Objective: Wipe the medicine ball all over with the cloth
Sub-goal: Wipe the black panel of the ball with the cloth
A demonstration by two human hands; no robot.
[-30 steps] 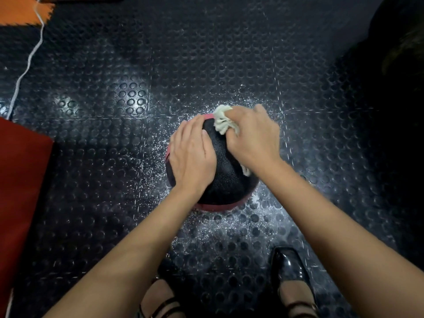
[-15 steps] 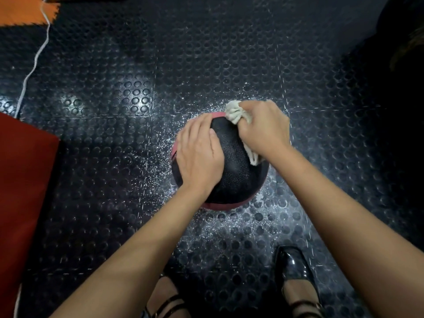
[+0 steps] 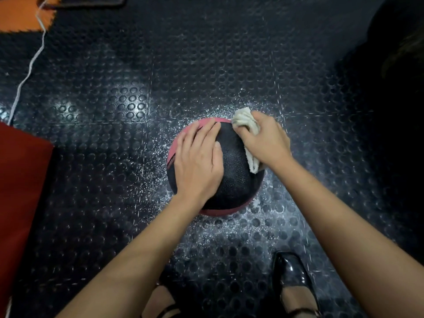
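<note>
Studded floor [image 3: 206, 65], medicine ball [image 3: 234, 166] under both hands, cloth [image 3: 244, 118] gripped right.

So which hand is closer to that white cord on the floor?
The left hand. It rests flat on the medicine ball, on the side toward the white cord. The right hand grips the cloth on the ball's far side.

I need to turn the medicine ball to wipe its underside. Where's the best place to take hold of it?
Probably with flat palms on opposite flanks from above. The medicine ball is round with no handle, so nothing offers a pinch. The left hand already lies spread on its left side; the right hand grips the cloth against the upper right.
</note>
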